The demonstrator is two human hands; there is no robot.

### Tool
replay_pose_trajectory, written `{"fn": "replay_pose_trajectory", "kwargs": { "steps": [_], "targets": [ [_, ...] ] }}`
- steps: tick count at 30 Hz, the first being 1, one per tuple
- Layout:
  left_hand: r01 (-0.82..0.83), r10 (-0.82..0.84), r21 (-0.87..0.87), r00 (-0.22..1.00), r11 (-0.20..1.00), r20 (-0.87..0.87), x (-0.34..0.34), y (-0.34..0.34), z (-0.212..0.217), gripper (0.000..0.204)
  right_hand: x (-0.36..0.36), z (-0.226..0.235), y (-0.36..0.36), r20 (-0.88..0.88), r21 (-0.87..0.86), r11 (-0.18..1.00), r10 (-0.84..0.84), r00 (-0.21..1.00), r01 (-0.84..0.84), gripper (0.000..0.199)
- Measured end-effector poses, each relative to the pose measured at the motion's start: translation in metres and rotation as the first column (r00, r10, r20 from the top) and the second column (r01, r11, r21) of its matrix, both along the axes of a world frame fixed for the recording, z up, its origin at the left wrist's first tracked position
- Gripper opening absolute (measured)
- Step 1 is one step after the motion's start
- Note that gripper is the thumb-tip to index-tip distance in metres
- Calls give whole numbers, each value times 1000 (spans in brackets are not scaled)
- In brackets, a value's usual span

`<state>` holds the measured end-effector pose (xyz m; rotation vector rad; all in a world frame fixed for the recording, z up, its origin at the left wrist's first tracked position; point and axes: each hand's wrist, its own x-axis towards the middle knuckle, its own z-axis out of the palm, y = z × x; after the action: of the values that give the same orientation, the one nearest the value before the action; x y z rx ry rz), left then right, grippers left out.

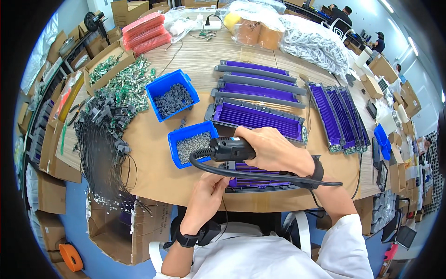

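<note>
My right hand (pixel 274 149) is wrapped around a black electric screwdriver (pixel 232 149), whose thick cord (pixel 269 176) loops out on the left and back across my right forearm. Beneath it, near the table's front edge, lies a purple-and-grey slotted panel (pixel 260 185), partly covered by the hand and cord. At that panel's left end my left hand (pixel 206 195) has its fingertips pinched together; whatever they hold is hidden. The tool's tip cannot be made out. Just left of the screwdriver is a blue bin (pixel 186 134) of small screws. Another blue bin (pixel 162 86), holding small grey parts, stands beyond it.
Several purple panels lie beyond my hands (pixel 255 116) and at the right (pixel 332 116). On the left are tangled black wires (pixel 100 144) and green circuit boards (pixel 127 88). Red bubble-wrap packs (pixel 146 35) and bundled white cables (pixel 316 44) line the back. A cardboard box (pixel 151 228) stands below the table edge.
</note>
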<state>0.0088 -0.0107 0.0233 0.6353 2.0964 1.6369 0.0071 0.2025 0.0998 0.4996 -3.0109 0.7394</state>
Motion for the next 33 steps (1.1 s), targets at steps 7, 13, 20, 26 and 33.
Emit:
{"fn": "replay_pose_trajectory", "kwargs": {
  "steps": [7,13,20,26,33],
  "targets": [
    [-63,62,-6,996,998,-67,2,2,-4,10,-3,-3,-2,20,50,999,11,1000,-12,45],
    [-185,168,-77,968,980,-189,-13,-6,-5,8,0,0,-2,-41,-67,997,21,999,-24,41],
    [-85,47,104,945,991,324,-16,-7,4,10,-1,3,0,31,-38,999,9,999,-8,43],
    [58,-72,-90,983,994,-169,-11,-3,13,13,-5,3,5,59,67,994,83,995,-87,42],
    [-52,2,-125,928,991,-373,-8,5,-7,10,-12,-15,1,30,127,974,186,982,-189,35]
  ]
}}
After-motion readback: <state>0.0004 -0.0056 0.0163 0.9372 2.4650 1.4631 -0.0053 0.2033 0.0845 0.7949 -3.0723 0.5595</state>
